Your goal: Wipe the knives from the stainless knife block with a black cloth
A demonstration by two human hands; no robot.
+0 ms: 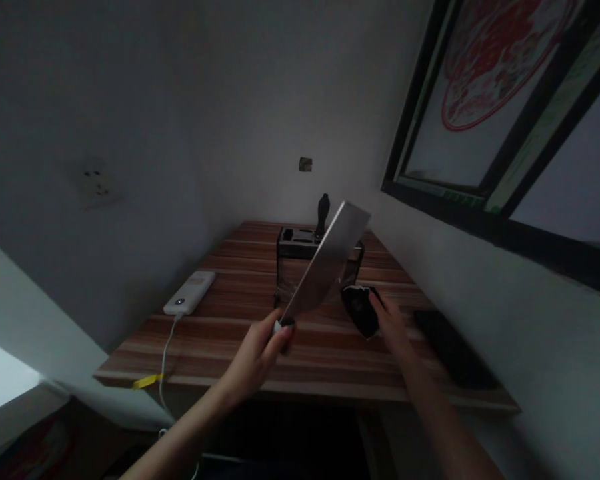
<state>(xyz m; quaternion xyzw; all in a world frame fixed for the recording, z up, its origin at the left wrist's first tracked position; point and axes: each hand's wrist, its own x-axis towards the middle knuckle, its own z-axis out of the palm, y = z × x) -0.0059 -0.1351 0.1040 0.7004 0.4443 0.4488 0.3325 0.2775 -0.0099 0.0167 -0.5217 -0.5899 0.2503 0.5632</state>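
Observation:
My left hand (266, 343) is closed around the handle of a cleaver (327, 260), whose broad blade tilts up and to the right above the table. In my right hand (387, 320) is a dark cloth (361, 310), gripped at its right edge and hanging over the tabletop. Behind the cleaver stands a black knife rack (297, 243) with a wire frame, partly hidden by the blade. A black handle (323, 212) rises upright from the rack's top; what it belongs to is out of sight.
The wood-grain table (220, 353) meets walls at its back and right. A white power bank (190, 292) with a cable (166, 353) lies at the left, near a yellow strip (147, 381). A flat black object (455, 347) rests along the right edge. A framed picture (450, 160) hangs above.

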